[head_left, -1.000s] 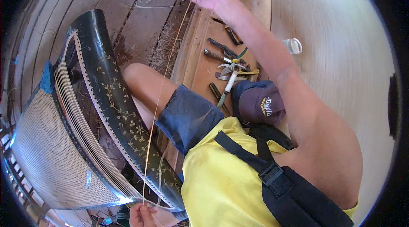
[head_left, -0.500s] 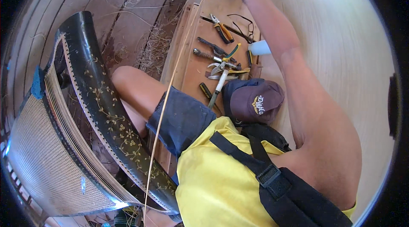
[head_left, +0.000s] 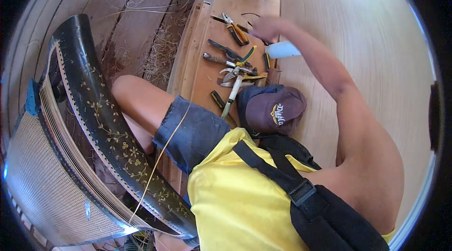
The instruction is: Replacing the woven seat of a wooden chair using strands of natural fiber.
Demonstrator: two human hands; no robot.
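My right hand (head_left: 266,28), smeared by motion, hovers over the tool bench beside a white cylinder (head_left: 283,49). It partly covers the thin dark eyeglasses there, and its fingers cannot be made out. My left hand is out of sight; a bit of skin at the lower edge is too cropped to identify. A thin cane strand (head_left: 162,153) runs from the woven cane panel (head_left: 52,175) across the black curved frame (head_left: 117,133) with gold flower patterns, up onto my dark shorts. Holes line the frame's edge, and parallel strands stretch beside the weave.
On the wooden bench (head_left: 200,72) lie pliers (head_left: 235,30), pruning shears (head_left: 235,68), a white-handled tool (head_left: 234,90) and other hand tools. A dark cap (head_left: 278,112) rests near my hip. Cane scraps (head_left: 162,53) litter the plank floor. A pale board (head_left: 372,39) extends at right.
My right hand has come down from the top edge to the eyeglasses. The cane strand, stretched up to that hand before, now lies slack and bent over my thigh. The view has shifted slightly.
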